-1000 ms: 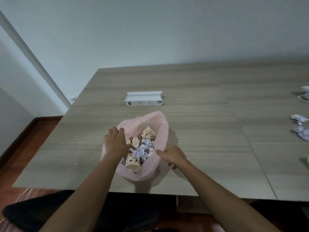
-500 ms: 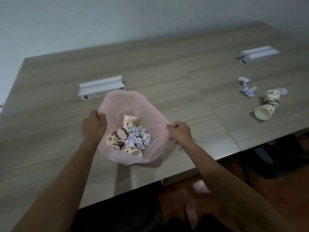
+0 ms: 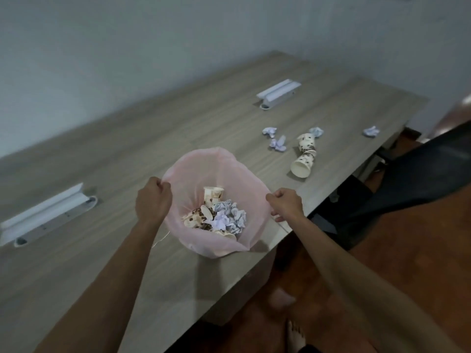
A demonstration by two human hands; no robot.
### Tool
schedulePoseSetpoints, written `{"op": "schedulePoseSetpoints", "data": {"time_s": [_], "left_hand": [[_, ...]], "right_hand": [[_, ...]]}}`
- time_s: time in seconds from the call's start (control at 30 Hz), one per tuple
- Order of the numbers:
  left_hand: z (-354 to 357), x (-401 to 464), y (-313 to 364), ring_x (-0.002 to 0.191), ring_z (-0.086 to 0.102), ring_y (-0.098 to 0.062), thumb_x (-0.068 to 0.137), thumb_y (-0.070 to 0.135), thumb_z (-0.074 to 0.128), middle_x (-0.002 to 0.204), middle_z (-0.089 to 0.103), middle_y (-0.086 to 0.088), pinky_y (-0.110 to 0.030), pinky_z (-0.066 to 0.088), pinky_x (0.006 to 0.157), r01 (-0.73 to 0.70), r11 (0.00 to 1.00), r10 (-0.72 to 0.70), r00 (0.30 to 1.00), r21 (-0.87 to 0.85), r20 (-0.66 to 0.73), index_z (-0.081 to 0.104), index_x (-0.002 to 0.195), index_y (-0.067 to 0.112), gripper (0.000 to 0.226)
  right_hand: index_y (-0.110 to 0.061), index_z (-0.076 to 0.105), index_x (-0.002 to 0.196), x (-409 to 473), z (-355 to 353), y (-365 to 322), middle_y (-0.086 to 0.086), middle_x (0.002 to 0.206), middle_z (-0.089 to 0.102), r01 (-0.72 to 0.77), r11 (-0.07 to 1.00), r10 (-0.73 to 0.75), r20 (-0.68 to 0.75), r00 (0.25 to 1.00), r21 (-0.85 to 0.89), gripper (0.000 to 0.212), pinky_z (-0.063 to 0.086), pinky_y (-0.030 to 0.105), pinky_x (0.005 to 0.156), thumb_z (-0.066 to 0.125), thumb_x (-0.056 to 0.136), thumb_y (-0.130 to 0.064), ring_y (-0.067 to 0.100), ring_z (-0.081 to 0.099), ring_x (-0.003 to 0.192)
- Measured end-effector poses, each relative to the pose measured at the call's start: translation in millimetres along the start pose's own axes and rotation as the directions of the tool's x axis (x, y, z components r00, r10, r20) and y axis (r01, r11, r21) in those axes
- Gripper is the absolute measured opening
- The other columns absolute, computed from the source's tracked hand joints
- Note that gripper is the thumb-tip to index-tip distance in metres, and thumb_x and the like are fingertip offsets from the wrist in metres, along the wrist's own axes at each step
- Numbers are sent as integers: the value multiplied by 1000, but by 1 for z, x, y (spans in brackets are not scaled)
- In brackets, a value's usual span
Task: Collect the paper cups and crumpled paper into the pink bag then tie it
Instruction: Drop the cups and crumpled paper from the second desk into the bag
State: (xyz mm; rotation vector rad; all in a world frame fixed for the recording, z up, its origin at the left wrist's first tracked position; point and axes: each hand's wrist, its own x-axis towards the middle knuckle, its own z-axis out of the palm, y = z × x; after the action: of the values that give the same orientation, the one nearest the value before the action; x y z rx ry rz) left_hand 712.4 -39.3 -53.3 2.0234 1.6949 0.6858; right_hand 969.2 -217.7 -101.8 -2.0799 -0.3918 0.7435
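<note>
The pink bag stands wide open on the wooden table. My left hand grips its left rim and my right hand grips its right rim. Inside lie spotted paper cups and crumpled white paper. To the right on the table lie stacked spotted paper cups on their side. Crumpled paper balls sit near them, with one behind the cups, another further left and one close to the far right edge.
Two white socket boxes are set into the table, one at the left and one at the back. A dark chair stands by the table's right side. The table's near edge runs just under the bag, above a reddish floor.
The view has swung to the right, bringing the loose cups and paper balls into sight. Both hands have spread the bag's rim wider apart and lifted it slightly.
</note>
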Motion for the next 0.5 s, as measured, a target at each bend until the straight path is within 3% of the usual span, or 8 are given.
{"op": "schedulePoseSetpoints", "data": {"time_s": [0.2, 0.4, 0.5], "left_hand": [[68, 9, 103, 91, 58, -40, 94, 22, 45, 97, 64, -24, -37, 39, 73, -57, 998, 56, 998, 23, 30, 55, 90, 7, 19], [106, 16, 152, 91, 57, -41, 96, 20, 44, 99, 63, -27, -36, 35, 71, -57, 997, 57, 998, 50, -5, 56, 92, 3, 21], [115, 25, 167, 95, 58, -43, 96, 19, 44, 101, 63, -29, -40, 41, 76, -53, 998, 55, 998, 40, -37, 57, 96, 0, 22]], "right_hand": [[-18, 59, 68, 56, -86, 25, 3, 66, 70, -59, 998, 59, -11, 998, -30, 16, 59, 37, 44, 64, 68, -34, 18, 71, 56], [-20, 60, 69, 98, -131, 31, -1, 68, 67, -57, 996, 62, 71, 996, -64, 14, 57, 31, 44, 65, 73, -33, 16, 71, 58], [-20, 59, 68, 117, -139, 31, 0, 69, 67, -56, 997, 62, 104, 993, -59, 13, 58, 33, 46, 64, 73, -31, 17, 70, 57]]}}
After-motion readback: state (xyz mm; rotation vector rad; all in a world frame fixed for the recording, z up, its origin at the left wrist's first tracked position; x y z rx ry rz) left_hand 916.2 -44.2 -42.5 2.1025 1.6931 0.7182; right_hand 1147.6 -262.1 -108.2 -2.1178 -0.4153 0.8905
